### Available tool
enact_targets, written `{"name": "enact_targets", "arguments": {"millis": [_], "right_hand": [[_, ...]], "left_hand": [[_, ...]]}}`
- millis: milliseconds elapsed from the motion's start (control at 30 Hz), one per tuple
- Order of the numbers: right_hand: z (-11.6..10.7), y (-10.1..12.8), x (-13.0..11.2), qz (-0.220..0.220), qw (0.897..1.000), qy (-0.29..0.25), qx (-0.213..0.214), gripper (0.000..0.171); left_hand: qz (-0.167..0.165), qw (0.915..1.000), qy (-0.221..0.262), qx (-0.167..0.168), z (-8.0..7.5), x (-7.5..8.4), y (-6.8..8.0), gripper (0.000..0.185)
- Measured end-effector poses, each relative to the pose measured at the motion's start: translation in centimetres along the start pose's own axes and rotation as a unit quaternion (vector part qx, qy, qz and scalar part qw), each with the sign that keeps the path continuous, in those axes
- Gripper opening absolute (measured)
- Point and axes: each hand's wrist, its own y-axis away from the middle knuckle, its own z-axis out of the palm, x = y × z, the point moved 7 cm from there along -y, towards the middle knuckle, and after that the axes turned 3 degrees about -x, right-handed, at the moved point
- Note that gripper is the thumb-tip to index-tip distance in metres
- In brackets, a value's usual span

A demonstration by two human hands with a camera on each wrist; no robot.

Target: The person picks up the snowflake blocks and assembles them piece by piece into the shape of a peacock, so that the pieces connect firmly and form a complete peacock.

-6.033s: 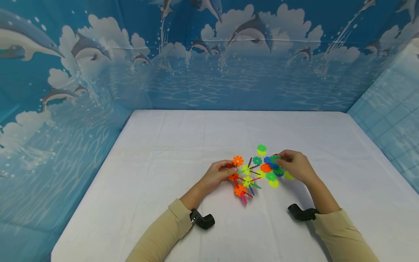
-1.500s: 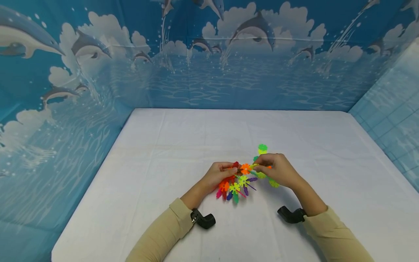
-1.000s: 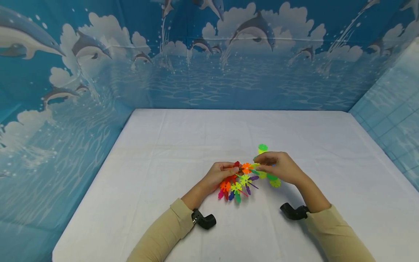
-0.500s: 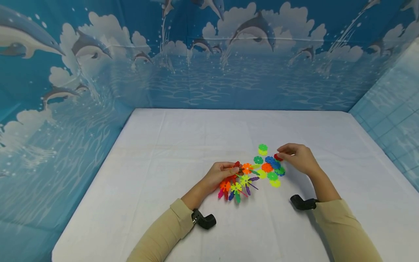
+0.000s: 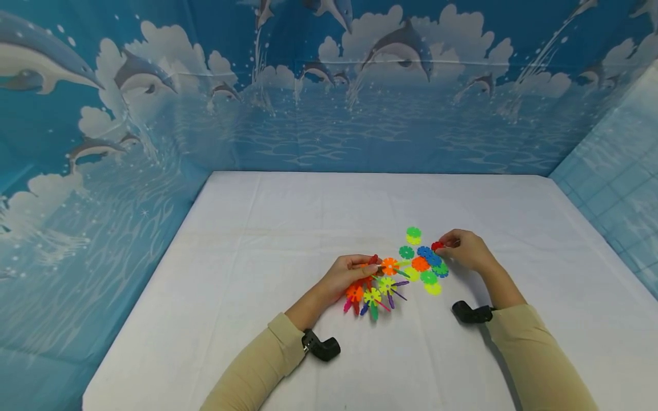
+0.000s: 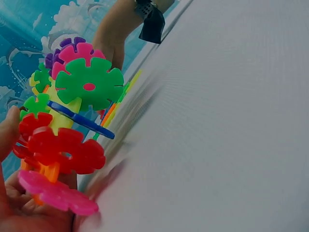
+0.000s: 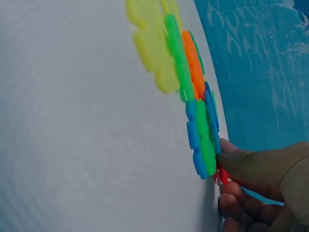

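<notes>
The left hand grips the cluster of joined discs between thumb and fingers; the right hand, partly closed, has its fingertips at the red disc, though I can't tell whether it has hold yet. I'd pinch that disc by its edge, clear of the blue discs beside the right thumb, and hold the cluster lightly.

Versus 6.0 s ago, the assembly of slotted discs has turned clockwise and the yellow outlier at the loose discs' far right is gone, while the right hand, beside the assembly 1.0 s ago, now pinches the red disc.
</notes>
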Motion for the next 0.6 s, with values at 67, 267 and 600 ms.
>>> {"name": "enact_targets", "arguments": {"millis": [67,267,600], "right_hand": [[-0.1,0.1,-0.1,0.003,1.0,-0.006,0.003,0.034],[-0.5,0.7,-0.9,-0.006,0.999,-0.026,0.032,0.027],[0.2,1.9,-4.2,-0.061,0.994,-0.085,0.04,0.027]], "left_hand": [[0.001,1.0,-0.002,-0.002,0.1,0.0,0.0,0.033],[0.009,0.9998,-0.003,-0.02,0.3,0.0,0.1,0.034],[0.011,0.9989,0.023,-0.04,0.4,-0.1,0.1,0.032]]}}
